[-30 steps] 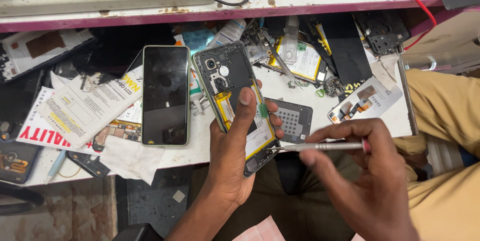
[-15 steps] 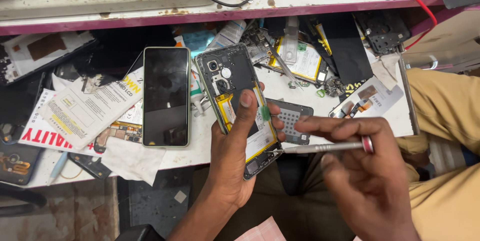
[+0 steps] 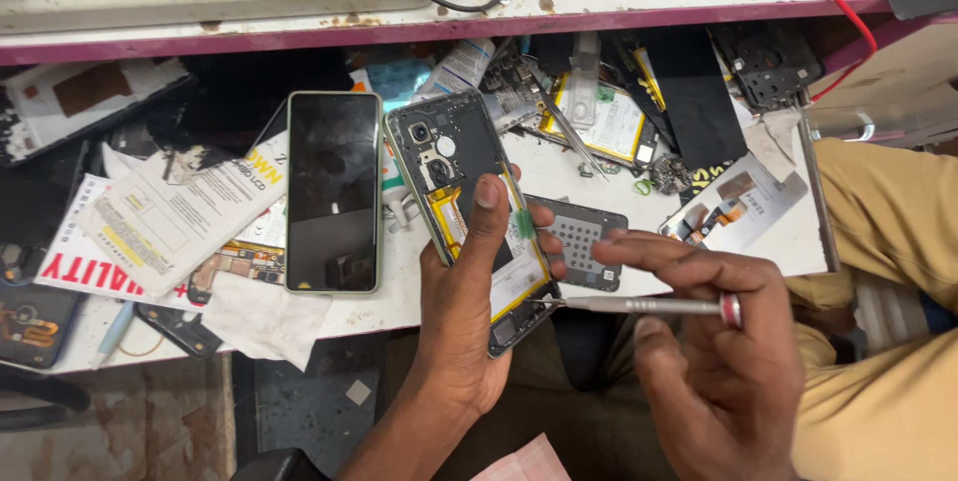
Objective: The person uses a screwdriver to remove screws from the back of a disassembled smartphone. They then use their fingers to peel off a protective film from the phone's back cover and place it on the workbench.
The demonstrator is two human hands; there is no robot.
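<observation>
My left hand (image 3: 467, 316) holds an opened phone (image 3: 454, 157) with its back cover off, showing the camera module, black board and a yellow-edged battery (image 3: 519, 276). The thumb lies across the middle of the phone. My right hand (image 3: 714, 361) grips a thin silver screwdriver (image 3: 639, 305) with a red ring at its end. The screwdriver lies level, and its tip touches the lower right edge of the phone. A second phone (image 3: 333, 192) with a dark screen and pale green frame lies face up on the bench, left of the held one.
The white bench (image 3: 778, 241) is littered with phone parts: a black perforated plate (image 3: 584, 232), another battery and board (image 3: 599, 122), tweezers (image 3: 569, 132), paper leaflets (image 3: 170, 217), a tissue (image 3: 264, 316). A raised shelf (image 3: 399, 2) with cables runs along the back. My tan-trousered knee (image 3: 898, 241) is at right.
My right hand has shifted left and slightly down, bringing the screwdriver tip against the phone's lower right edge. The left hand and phone have barely moved.
</observation>
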